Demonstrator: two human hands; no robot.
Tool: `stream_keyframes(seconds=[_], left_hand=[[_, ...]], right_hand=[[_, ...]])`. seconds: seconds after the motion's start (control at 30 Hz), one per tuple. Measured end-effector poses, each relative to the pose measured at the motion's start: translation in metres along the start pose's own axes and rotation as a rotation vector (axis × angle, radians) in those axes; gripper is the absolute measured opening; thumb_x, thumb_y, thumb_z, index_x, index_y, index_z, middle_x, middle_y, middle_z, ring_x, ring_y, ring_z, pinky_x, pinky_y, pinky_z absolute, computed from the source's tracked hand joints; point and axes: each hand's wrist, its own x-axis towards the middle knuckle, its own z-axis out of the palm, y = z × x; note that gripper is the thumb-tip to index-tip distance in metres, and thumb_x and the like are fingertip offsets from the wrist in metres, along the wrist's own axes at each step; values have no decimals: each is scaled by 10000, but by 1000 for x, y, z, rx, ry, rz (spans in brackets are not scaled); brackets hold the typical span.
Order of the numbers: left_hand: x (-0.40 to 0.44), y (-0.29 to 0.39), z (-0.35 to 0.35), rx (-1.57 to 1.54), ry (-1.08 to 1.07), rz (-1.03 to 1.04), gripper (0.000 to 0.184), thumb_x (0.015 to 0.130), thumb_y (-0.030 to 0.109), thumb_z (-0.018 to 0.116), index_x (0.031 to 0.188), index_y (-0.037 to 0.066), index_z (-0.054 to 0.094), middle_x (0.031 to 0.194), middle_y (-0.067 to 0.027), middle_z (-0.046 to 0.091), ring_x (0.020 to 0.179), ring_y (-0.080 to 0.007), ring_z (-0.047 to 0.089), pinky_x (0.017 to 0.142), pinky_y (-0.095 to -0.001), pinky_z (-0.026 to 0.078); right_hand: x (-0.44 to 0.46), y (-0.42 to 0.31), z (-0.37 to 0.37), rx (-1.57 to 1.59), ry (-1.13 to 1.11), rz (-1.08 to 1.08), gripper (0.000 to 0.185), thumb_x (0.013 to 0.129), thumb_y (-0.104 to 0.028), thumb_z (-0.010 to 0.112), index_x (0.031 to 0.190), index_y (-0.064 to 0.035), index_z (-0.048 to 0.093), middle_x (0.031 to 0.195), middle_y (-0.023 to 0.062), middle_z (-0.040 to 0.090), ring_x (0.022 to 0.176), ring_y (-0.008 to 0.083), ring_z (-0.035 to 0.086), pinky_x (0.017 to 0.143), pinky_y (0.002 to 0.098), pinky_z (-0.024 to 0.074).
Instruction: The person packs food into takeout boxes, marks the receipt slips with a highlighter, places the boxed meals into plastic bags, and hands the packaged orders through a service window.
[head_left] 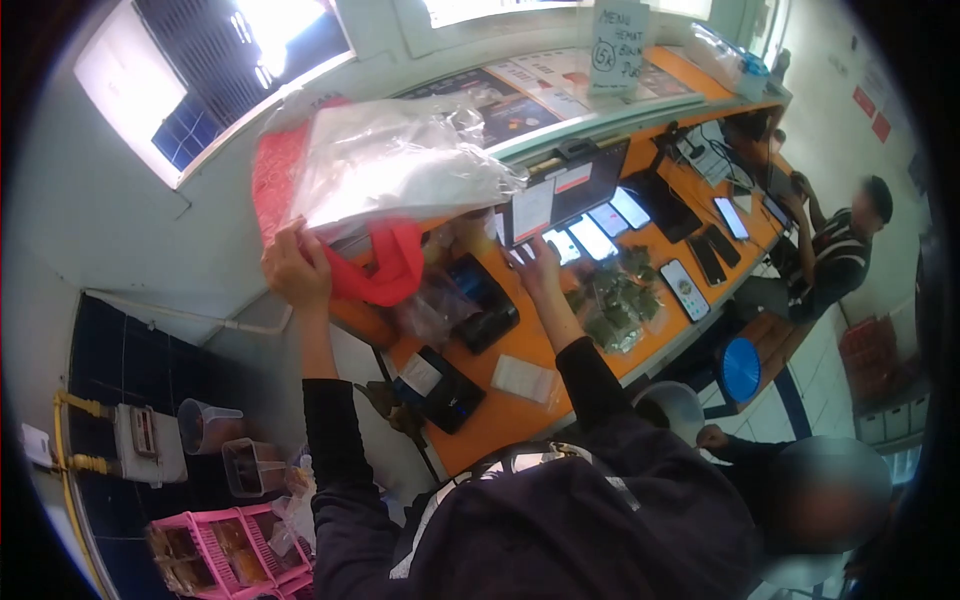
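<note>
A large clear plastic bag point(390, 160) with a red bag point(385, 270) under and beside it lies on the raised ledge at the upper left. My left hand point(298, 268) is closed on the lower left corner of the bags, its fingers bent over the edge. Further right, my right hand point(535, 262) is at the lower edge of an upright dark screen point(570, 190), near several lit phones point(593, 238). Its fingers are partly spread, and I see nothing held in them. Small clear packets with green contents point(618, 300) lie right of my right forearm.
Black devices point(440, 388) and a white packet point(522, 380) rest on the orange counter point(465, 445). A person in a striped shirt point(840, 250) sits at the right; another person point(830, 500) is at the lower right. Pink baskets point(235, 550) stand lower left.
</note>
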Motion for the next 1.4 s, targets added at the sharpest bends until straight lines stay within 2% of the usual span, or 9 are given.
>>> stream_keyframes(seconds=[0.37,0.43,0.63,0.8,0.83,0.93,1.0,1.07,1.4], left_hand=[[-17,-1,-16,-115,-35,-27,295,854,184,574,1104,33,538,1059,-159,594,923,-310,555,820,-391,419],[-27,20,-34,-339,270,-57,452,837,125,601,1200,-33,382,1162,-213,500,1011,-308,487,825,-380,383],[-212,26,-62,-429,-31,-613,491,818,35,589,1207,-38,299,1149,-202,461,1110,-325,456,957,-384,347],[-275,59,-101,-373,-512,-765,648,741,127,706,1243,-56,339,1199,-220,470,1131,-358,459,992,-433,337],[-273,70,-107,-318,-611,-699,734,717,183,741,1270,-55,320,1255,-229,443,1181,-367,427,1019,-460,300],[-279,87,-113,-253,-716,-585,875,678,281,792,1313,-48,289,1362,-248,365,1283,-380,342,1060,-515,224],[-292,87,-106,-252,-737,-542,928,663,323,808,1329,-44,275,1413,-256,315,1336,-383,289,1074,-542,184],[-310,87,-97,-272,-640,-524,951,650,350,819,1332,-28,273,1461,-241,253,1379,-390,223,1087,-560,143],[-304,86,-105,-152,-777,-371,902,681,393,788,1343,-2,321,1492,-174,265,1400,-321,222,1084,-554,143]], right_hand=[[-7,26,-62,-152,21,85,321,935,-298,549,1136,-61,466,1121,145,563,956,293,589,827,441,519],[-71,42,-31,-464,13,47,332,916,-281,564,1142,-50,486,1039,106,579,927,260,586,857,388,487],[-146,105,3,-1259,-667,159,316,859,-142,608,1115,-4,483,1107,221,574,1042,315,572,884,397,455],[-142,155,1,-1940,-969,-520,472,857,-251,596,1226,-2,438,1178,283,533,1086,452,509,925,504,410],[-142,155,9,-1954,-1007,-226,559,859,-329,596,1273,-7,404,1186,290,526,1097,469,498,950,513,388],[-163,125,45,-1924,-1059,-196,568,860,-337,593,1280,-11,392,1189,296,523,1090,480,499,937,528,389],[-164,118,39,-1837,-1127,-250,585,838,-295,646,1285,-21,387,1180,258,543,1075,417,537,902,484,429],[-165,112,20,-1381,-1038,114,616,790,-166,711,1293,-34,382,1093,204,579,1019,312,580,845,388,461],[-179,53,-31,-1279,-936,10,615,757,32,690,1278,-50,374,989,102,605,920,162,603,758,314,487]])
